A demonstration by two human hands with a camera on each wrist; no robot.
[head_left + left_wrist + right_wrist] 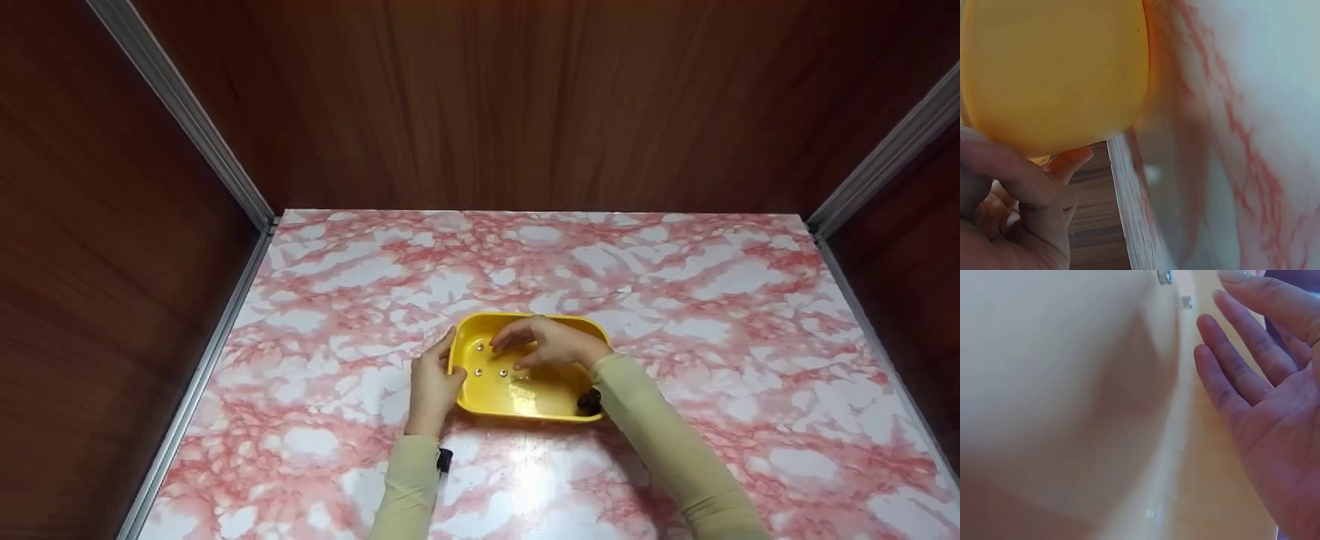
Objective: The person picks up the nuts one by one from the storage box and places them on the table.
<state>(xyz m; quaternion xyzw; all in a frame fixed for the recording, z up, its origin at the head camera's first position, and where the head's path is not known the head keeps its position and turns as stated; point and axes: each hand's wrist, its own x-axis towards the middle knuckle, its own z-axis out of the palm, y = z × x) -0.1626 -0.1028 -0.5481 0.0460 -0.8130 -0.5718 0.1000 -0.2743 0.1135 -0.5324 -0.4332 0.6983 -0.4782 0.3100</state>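
Observation:
A yellow plastic tub [555, 390] stands on the marbled tabletop. At its left end my left hand [435, 386] grips the wall, with the thumb over the rim and the fingers along the outside. The left wrist view shows the tub's outer wall [1055, 67] close above that hand's fingers. My right hand [551, 343] reaches over the inside of the tub, thumb and fingers apart, nothing seen between them. Small shiny metal nuts lie on the tub floor near its fingertips, among them one nut [503, 373] below the thumb and another nut [1187, 302] beside the fingers.
A dark lump [589, 402] shows at the tub's near right corner, beside the right sleeve [667, 442]. Brown wood-grain panels [525, 105] with grey metal corner strips [187, 112] enclose the red-and-white tabletop [337, 300] at the back and both sides.

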